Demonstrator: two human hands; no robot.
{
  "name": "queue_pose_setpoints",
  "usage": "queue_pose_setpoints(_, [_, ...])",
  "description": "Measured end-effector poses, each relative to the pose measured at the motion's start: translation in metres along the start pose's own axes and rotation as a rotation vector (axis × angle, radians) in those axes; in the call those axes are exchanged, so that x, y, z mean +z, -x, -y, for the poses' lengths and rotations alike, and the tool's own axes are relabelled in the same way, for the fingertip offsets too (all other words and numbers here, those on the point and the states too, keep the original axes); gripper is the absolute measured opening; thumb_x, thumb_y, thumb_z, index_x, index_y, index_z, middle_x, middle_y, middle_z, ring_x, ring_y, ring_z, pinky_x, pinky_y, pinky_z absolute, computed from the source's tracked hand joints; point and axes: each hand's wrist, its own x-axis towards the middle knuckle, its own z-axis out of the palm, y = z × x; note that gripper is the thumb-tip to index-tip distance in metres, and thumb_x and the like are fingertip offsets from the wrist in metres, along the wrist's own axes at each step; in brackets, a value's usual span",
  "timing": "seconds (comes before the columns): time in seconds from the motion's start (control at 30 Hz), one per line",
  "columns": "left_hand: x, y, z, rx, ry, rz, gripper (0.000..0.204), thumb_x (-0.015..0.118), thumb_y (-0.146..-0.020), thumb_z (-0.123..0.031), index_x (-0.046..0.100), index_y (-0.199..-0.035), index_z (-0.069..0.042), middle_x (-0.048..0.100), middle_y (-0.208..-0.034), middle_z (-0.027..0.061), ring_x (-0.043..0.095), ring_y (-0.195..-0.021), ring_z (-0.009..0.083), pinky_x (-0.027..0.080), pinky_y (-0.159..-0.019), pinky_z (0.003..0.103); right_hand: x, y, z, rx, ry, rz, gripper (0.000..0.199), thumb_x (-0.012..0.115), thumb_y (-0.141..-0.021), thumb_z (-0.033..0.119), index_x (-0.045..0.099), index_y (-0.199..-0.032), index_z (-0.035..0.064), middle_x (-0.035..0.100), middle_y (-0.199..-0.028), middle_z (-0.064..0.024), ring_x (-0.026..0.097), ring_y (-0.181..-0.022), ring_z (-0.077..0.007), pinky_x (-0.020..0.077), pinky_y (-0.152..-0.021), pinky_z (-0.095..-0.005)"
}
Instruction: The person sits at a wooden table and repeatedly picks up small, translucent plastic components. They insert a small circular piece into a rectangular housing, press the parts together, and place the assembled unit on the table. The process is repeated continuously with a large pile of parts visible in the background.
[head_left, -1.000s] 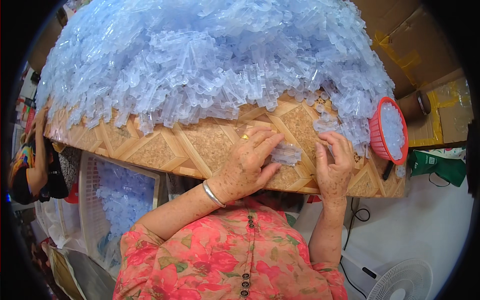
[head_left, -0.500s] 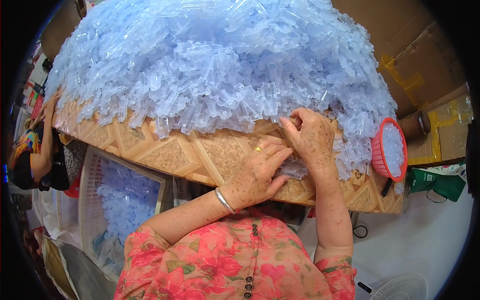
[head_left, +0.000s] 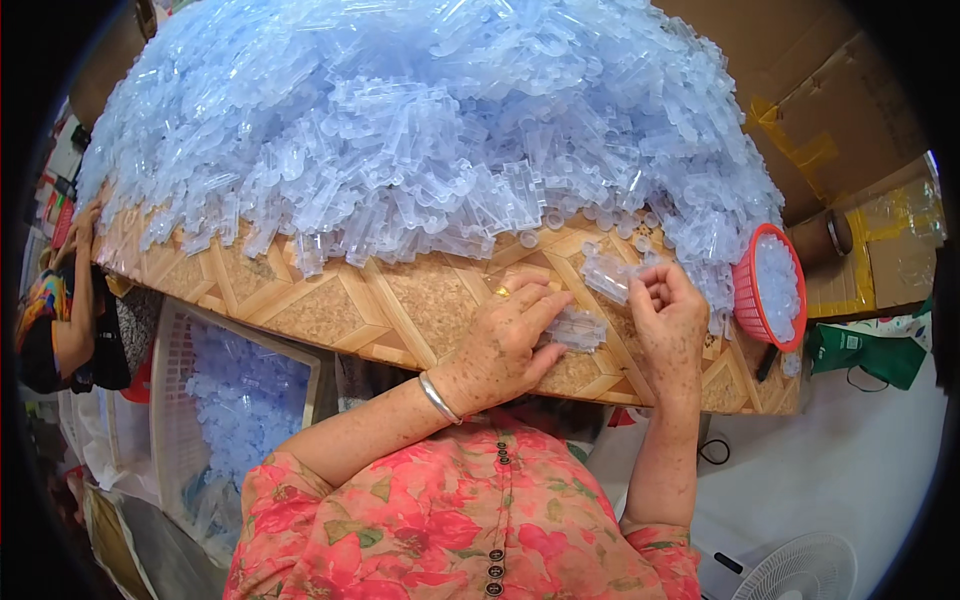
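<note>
My left hand (head_left: 505, 345), with a silver bangle and a gold ring, rests low over the patterned tabletop (head_left: 420, 310). Its thumb and fingers close about a small bunch of clear plastic pieces (head_left: 577, 330). To the right, my right hand (head_left: 668, 325) has its fingertips pinched on the end of another clear plastic piece (head_left: 608, 275), flat and oblong, just above the table. Beyond both hands rises a large heap of bluish, see-through plastic pieces (head_left: 420, 150), many with rounded ends.
A red plastic basket (head_left: 742, 300) of small clear parts stands at the right edge, beside a dark marker-like object (head_left: 770, 363). Cardboard boxes (head_left: 880, 120) are behind it. Below left is a pale crate (head_left: 168, 390) of plastic pieces. Another person's arm (head_left: 80, 300) reaches in at far left.
My right hand has drawn back from the heap's edge and moved slightly right, now with a clear piece in its fingertips. My left hand has stayed nearly in place.
</note>
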Motion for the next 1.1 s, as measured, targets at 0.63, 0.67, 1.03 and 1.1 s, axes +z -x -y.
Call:
queue_pose_setpoints(0.63, [-0.001, 0.0, -0.002, -0.057, -0.024, 0.016, 0.059, 0.086, -0.07, -0.01, 0.067, -0.125, -0.003, 0.066, -0.108, 0.017, 0.061, -0.108, 0.0392, 0.052, -0.092, 0.047, -0.005, 0.075, -0.016, -0.311, 0.182, -0.178, 0.024, 0.085, -0.082, 0.009, 0.068, -0.099, 0.0052, 0.068, -0.08, -0.0061, 0.062, -0.058, -0.0157, 0.0501, -0.055, -0.0311])
queue_pose_setpoints(0.67, [-0.001, 0.0, -0.002, -0.067, -0.016, 0.022, 0.058, 0.086, -0.07, -0.01, 0.067, -0.124, -0.003, 0.066, -0.108, 0.017, 0.061, -0.108, 0.0393, 0.052, -0.092, 0.047, -0.002, 0.076, -0.01, -0.357, 0.175, -0.119, 0.027, 0.086, -0.081, 0.01, 0.069, -0.101, 0.0057, 0.068, -0.081, -0.0058, 0.062, -0.06, -0.0164, 0.0506, -0.057, -0.0319])
queue_pose_setpoints(1.03, [0.0, 0.0, -0.002, -0.068, -0.02, 0.015, 0.057, 0.087, -0.07, -0.011, 0.067, -0.123, -0.004, 0.065, -0.107, 0.0163, 0.061, -0.107, 0.0387, 0.052, -0.091, 0.047, 0.002, 0.06, -0.013, -0.295, 0.349, -0.006, 0.065, 0.087, -0.079, 0.034, 0.061, -0.131, 0.005, 0.062, -0.129, -0.0182, 0.058, -0.12, -0.0379, 0.0472, -0.101, -0.0486])
queue_pose_setpoints(1.1, [-0.002, 0.0, -0.003, -0.074, -0.028, 0.029, 0.057, 0.087, -0.07, -0.011, 0.067, -0.123, -0.004, 0.065, -0.106, 0.016, 0.061, -0.108, 0.0387, 0.052, -0.091, 0.047, 0.006, 0.057, -0.015, -0.24, 0.37, 0.009, 0.069, 0.086, -0.08, 0.039, 0.06, -0.133, 0.0044, 0.061, -0.131, -0.0186, 0.057, -0.121, -0.0385, 0.0463, -0.102, -0.0496])
